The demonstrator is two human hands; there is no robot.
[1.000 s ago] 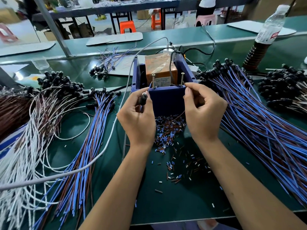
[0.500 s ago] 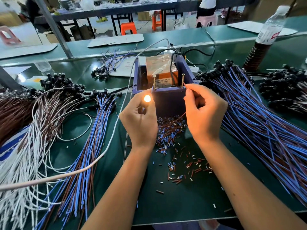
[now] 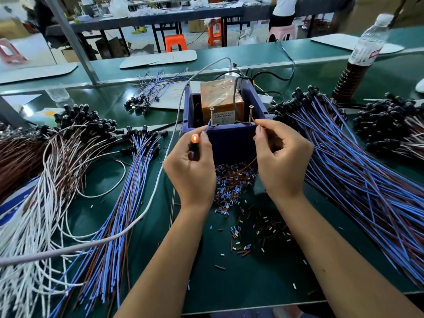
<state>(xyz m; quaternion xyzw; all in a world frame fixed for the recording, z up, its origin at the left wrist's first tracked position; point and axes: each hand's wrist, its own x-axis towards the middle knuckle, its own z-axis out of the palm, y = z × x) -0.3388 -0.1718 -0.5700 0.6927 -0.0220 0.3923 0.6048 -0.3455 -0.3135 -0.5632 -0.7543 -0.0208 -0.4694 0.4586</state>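
The left hand [image 3: 190, 171] grips a lamp [image 3: 194, 138] glowing orange, its blue wire [image 3: 207, 129] at one screw [image 3: 211, 117] of the box [image 3: 231, 143]. The right hand [image 3: 282, 161] pinches the brown wire [image 3: 253, 120] by the other screw [image 3: 250, 114]. This lamp's test looks passed, and many bundles [image 3: 344, 161] likely remain.

Small black indicator lamp with a glowing orange tip [image 3: 194, 138]: body mostly buried in the left hand [image 3: 190, 173] gripping it. Its blue lead ends by the left brass screw [image 3: 211, 117] at 12 o'clock; contact too small to call. Thin brown wire [image 3: 247, 165], pinched by the right hand [image 3: 283, 161]: mid-run hidden behind the palm. Print on the orange taped block [image 3: 220, 99] inside the blue plastic box [image 3: 231, 143]: unreadable. White wire bundle [image 3: 27, 226] cut by the edge at 8 o'clock, blue-and-brown wire bundle [image 3: 367, 191] at 4 o'clock. Clear plastic bottle [image 3: 367, 47] at 1 o'clock: label blurred.
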